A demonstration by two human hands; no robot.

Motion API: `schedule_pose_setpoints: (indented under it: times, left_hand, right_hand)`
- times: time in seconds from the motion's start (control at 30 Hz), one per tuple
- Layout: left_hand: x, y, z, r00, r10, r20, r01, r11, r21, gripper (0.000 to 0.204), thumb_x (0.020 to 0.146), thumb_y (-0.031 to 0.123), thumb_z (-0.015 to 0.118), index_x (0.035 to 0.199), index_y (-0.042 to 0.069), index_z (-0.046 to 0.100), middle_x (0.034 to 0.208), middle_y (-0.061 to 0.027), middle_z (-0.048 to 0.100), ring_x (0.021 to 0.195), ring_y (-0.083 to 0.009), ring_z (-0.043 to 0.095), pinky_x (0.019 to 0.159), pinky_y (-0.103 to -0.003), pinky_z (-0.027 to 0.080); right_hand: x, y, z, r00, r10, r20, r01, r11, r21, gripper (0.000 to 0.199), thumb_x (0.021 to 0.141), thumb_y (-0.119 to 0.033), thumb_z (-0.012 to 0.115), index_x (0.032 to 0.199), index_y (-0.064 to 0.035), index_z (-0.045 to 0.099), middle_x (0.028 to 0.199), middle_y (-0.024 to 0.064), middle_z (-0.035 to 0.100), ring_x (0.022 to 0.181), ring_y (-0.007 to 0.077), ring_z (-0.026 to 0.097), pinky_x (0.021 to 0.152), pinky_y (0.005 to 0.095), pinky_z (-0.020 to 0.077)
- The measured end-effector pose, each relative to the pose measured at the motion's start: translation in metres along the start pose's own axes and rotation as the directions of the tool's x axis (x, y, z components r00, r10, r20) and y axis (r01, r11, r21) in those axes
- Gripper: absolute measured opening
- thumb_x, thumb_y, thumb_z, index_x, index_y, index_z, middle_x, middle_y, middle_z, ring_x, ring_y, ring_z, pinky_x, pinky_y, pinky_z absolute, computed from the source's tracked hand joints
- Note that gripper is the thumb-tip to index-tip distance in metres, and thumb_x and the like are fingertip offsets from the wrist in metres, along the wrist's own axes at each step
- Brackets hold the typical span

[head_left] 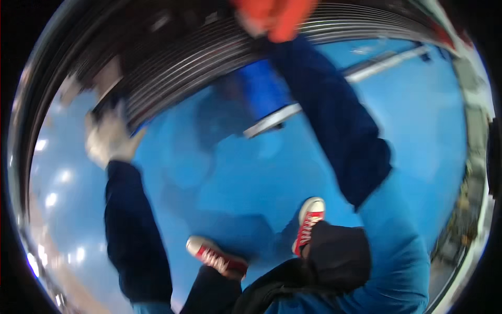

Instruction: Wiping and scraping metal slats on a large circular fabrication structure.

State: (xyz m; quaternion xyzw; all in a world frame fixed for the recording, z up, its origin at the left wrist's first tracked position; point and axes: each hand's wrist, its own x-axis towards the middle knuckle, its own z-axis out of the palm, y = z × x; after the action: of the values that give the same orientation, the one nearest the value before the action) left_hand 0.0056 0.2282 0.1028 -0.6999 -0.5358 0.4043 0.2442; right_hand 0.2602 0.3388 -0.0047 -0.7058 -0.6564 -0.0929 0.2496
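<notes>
Both gloved hands grip a large ribbed dark tyre (209, 57) held up above the glossy blue floor (251, 178), left hand (110, 138) clasping its lower-left edge, right hand (274, 18) its top, so it seems mid-carry, not yet set down.

Ribbed dark drum (209, 52) blocks above; blue floor (251, 172) lies open below.
</notes>
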Motion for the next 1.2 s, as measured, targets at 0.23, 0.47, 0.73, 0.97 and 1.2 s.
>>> schedule_pose_setpoints:
  times: [0.23, 0.47, 0.73, 0.97, 1.2]
  left_hand:
    - [0.054, -0.016, 0.112, 0.691, -0.110, -0.714, -0.246, 0.893, -0.376, 0.071, 0.080, 0.054, 0.051, 0.138, 0.016, 0.033, 0.133, -0.0123, 0.044, 0.122, -0.0321, 0.040, 0.107, -0.046, 0.021]
    - [0.058, -0.027, 0.153, 0.645, -0.467, -0.605, 0.009, 0.797, -0.604, 0.073, 0.079, 0.056, 0.051, 0.138, 0.015, 0.034, 0.135, -0.0138, 0.041, 0.127, -0.0356, 0.034, 0.106, -0.050, 0.019]
    - [0.063, -0.006, 0.140, 0.514, -0.788, -0.339, 0.175, 0.483, -0.858, 0.078, 0.078, 0.053, 0.057, 0.138, 0.009, 0.031, 0.133, -0.0225, 0.039, 0.126, -0.0405, 0.031, 0.102, -0.052, 0.026]
    - [0.106, -0.041, 0.243, 0.837, -0.517, 0.179, -0.131, -0.507, -0.852, 0.067, 0.078, 0.053, 0.059, 0.115, -0.002, 0.049, 0.105, -0.0228, 0.055, 0.093, -0.0356, 0.055, 0.084, -0.040, 0.044]
    - [0.107, -0.038, 0.235, 0.865, -0.367, 0.343, 0.083, -0.569, -0.818, 0.063, 0.081, 0.055, 0.051, 0.094, -0.006, 0.061, 0.086, -0.0182, 0.064, 0.082, -0.0289, 0.060, 0.073, -0.035, 0.047]
  right_hand:
    - [-0.004, 0.217, -0.011, 0.997, 0.025, -0.071, -0.014, 0.987, 0.159, 0.044, 0.090, -0.041, 0.048, 0.109, -0.0018, 0.059, 0.102, 0.0137, 0.063, 0.087, 0.0309, 0.060, 0.078, 0.0364, 0.0467]
    - [-0.014, 0.122, -0.042, 0.995, -0.058, -0.080, 0.037, 0.969, -0.246, 0.046, 0.089, -0.044, 0.046, 0.104, -0.0029, 0.061, 0.106, 0.0136, 0.062, 0.095, 0.0333, 0.058, 0.084, 0.0363, 0.0441]
    - [-0.009, 0.155, -0.020, 0.990, 0.139, -0.006, -0.138, 0.981, -0.139, 0.053, 0.087, -0.047, 0.045, 0.117, -0.0037, 0.053, 0.117, 0.0133, 0.057, 0.105, 0.0319, 0.053, 0.090, 0.0357, 0.0421]
    - [-0.014, 0.098, -0.070, 1.000, 0.008, 0.010, -0.008, 1.000, 0.008, 0.047, 0.090, -0.043, 0.045, 0.110, -0.0026, 0.059, 0.111, 0.0152, 0.060, 0.099, 0.0355, 0.056, 0.086, 0.0379, 0.0431]
    - [-0.014, 0.116, -0.076, 0.985, 0.049, 0.164, -0.047, 0.999, -0.021, 0.048, 0.091, -0.043, 0.043, 0.115, -0.0041, 0.056, 0.114, 0.0149, 0.059, 0.103, 0.0361, 0.054, 0.087, 0.0381, 0.0429]
